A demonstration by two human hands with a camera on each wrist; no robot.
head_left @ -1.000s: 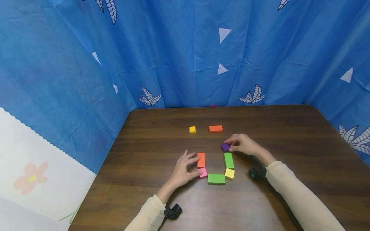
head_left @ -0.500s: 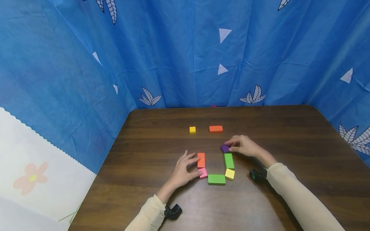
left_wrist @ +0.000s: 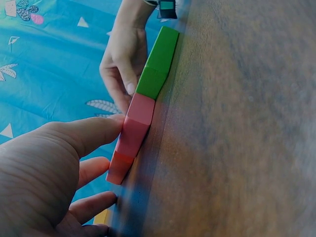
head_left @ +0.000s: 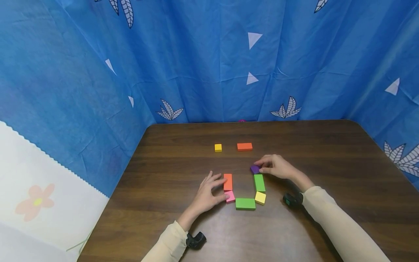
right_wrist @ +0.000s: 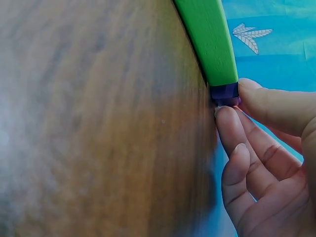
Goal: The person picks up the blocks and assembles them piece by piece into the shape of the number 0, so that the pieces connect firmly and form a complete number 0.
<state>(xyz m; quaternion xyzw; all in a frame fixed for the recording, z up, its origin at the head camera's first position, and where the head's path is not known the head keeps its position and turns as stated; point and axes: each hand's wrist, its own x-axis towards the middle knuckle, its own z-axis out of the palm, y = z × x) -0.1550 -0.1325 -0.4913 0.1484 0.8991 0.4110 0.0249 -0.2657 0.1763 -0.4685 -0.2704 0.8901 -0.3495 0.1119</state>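
Note:
My right hand (head_left: 276,166) pinches a small purple block (head_left: 254,169) between thumb and fingers, at the far end of an upright-lying green block (head_left: 259,183). In the right wrist view the purple block (right_wrist: 224,93) sits right at the green block's end. My left hand (head_left: 203,196) has its fingers spread, the thumb tip touching a pink block (head_left: 231,197) and a fingertip at the orange block (head_left: 228,183) behind it. Between the two sides, a second green block (head_left: 245,203) lies crosswise in front, with a pale yellow block (head_left: 260,197) at its right corner.
Farther back on the brown wooden table (head_left: 183,156) lie a small yellow block (head_left: 218,148) and a red-orange block (head_left: 244,147). A blue curtain (head_left: 203,65) hangs behind the table's far edge, and a white cloth (head_left: 42,174) is at the left.
My right hand has moved slightly toward me, bringing the purple block up against the far end of the green block. The left hand has stayed in place.

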